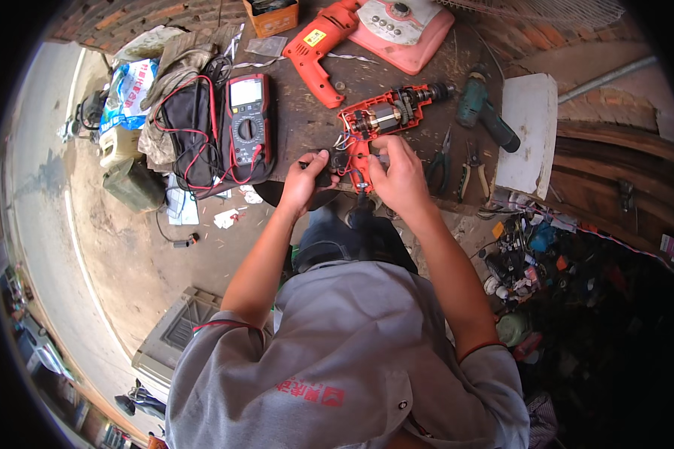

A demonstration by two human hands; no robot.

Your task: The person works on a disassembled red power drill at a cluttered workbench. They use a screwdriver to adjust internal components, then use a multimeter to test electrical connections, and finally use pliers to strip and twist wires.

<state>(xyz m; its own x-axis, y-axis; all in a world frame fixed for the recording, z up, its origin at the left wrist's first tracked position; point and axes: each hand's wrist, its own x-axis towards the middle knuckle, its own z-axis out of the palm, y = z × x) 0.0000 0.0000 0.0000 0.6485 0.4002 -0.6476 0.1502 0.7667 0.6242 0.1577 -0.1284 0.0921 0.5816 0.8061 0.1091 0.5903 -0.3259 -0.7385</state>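
An opened orange power drill (384, 117) lies on the bench in front of me. Its motor, gears and several thin wires are exposed, and its chuck points to the far right. My right hand (399, 173) is closed at the drill's handle (359, 161), with thumb and fingers along its right side. To the left of the handle, my left hand (304, 182) pinches a small black part (324, 178), which the fingers partly hide. The loose orange housing half (318, 49) of the drill lies farther back on the bench.
At left, a red and grey multimeter (249, 123) with red and black leads rests on a black case. To the right are a teal cordless drill (483, 108), pliers (441, 161), wire strippers (473, 168) and a white board (528, 135). A pink and white scale (404, 30) stands behind.
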